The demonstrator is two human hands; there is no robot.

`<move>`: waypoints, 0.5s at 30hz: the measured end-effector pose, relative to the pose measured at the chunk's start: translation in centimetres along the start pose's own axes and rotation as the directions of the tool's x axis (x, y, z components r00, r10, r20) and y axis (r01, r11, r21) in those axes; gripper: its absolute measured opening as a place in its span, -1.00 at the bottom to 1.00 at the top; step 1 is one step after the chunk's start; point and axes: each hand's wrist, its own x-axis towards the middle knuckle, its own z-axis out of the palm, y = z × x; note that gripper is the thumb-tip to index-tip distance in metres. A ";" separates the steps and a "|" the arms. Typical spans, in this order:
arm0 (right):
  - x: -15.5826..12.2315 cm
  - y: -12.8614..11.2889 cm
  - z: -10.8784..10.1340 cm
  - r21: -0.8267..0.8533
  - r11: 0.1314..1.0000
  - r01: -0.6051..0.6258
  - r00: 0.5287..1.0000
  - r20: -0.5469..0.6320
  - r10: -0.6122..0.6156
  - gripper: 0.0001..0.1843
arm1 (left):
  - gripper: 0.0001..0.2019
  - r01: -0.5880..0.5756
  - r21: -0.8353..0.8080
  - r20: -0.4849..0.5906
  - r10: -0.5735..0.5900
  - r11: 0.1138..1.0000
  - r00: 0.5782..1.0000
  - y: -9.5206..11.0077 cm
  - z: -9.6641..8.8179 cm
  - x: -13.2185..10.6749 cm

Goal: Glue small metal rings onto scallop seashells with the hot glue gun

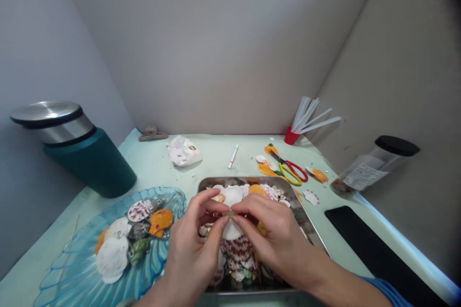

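My left hand (192,244) and my right hand (273,237) meet above a metal tray (313,230) filled with several seashells (237,249). The fingertips of both hands pinch one small pale shell (227,213) between them. Both hands are closed on it, with the thumbs and forefingers pressed together. To the left lies a blue glass dish (72,273) that holds several shells, among them white, orange and striped ones.
A teal bin with a steel lid (77,151) stands at the left. At the back are crumpled paper (183,151), a white pen (233,156), red-and-yellow scissors (291,170), a red cup of white sticks (292,135). A jar (370,165) and a black phone (367,244) lie to the right.
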 end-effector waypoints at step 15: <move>-0.1 -0.2 0.1 -0.197 0.975 0.107 0.989 -0.078 -0.124 -0.83 | -0.59 0.442 -0.504 0.136 -0.437 0.742 0.889 2.0 0.1 1.2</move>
